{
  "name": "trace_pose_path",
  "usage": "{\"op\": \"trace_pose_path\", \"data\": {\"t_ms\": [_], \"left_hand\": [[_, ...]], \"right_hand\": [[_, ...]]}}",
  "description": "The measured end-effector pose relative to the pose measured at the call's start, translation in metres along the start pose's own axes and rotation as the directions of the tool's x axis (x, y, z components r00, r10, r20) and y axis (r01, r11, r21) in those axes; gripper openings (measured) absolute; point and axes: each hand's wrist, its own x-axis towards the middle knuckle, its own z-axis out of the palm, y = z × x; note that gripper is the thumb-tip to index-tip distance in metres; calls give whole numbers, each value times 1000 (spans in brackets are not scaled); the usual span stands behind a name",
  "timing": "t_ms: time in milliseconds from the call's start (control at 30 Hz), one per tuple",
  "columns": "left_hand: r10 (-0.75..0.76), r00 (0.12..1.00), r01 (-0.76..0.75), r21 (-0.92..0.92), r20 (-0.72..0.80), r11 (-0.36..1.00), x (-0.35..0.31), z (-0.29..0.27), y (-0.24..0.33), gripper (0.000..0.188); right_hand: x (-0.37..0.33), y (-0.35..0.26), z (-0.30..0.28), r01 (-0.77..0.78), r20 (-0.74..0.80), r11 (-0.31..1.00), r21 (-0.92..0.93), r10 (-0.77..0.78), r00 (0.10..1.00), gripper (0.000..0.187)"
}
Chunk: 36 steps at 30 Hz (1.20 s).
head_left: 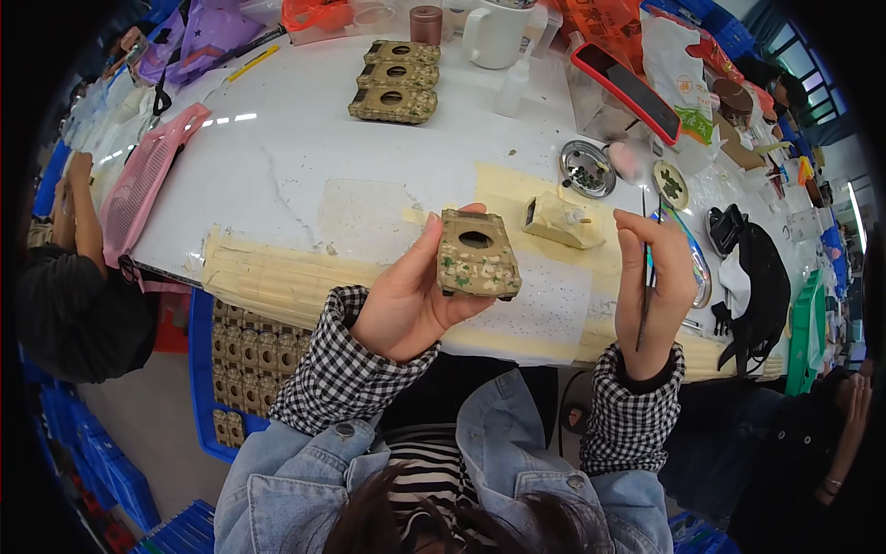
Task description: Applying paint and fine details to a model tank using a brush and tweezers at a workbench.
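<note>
My left hand (400, 300) grips a toy tank hull (478, 263) by its sides, over the near part of the table. The hull is tan with green and brown camouflage patches and has a round dark hole in its top. In my right hand (666, 277) is a pair of dark thin tweezers (649, 286), tips upward, apart from the hull. Between the hands and farther off lies a block wrapped in cream tape (563, 222). Beyond it are a round metal lid (604, 189) and a small round dish (663, 169), both with small dark green bits.
Several camouflage hulls (395, 97) stand in a column at the back. Nearby are a white mug (498, 37), a small bottle (512, 90) and a red-cased phone (626, 90). A blue crate (199, 369) of hulls sits below the table's left edge. People sit at both sides.
</note>
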Motion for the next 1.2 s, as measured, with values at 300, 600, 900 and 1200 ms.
{"op": "trace_pose_path", "data": {"t_ms": [300, 600, 900, 1200], "left_hand": [[-15, 1000, 15, -18, -9, 1000, 0, 2, 0, 54], [-30, 999, 31, -17, 10, 999, 0, 1, 0, 55], [-81, 992, 80, 14, 92, 997, -3, 0, 2, 57], [-56, 997, 50, 112, 48, 992, -2, 3, 1, 57]], "right_hand": [[2, 14, 23, 55, 11, 998, -23, -55, 998, 17], [7, -1, 8, 108, -138, 994, 17, -104, 985, 15], [1, -47, 11, -290, 256, 533, 795, 138, 957, 9], [5, -51, 13, -396, 368, 503, 768, 161, 916, 9]]}}
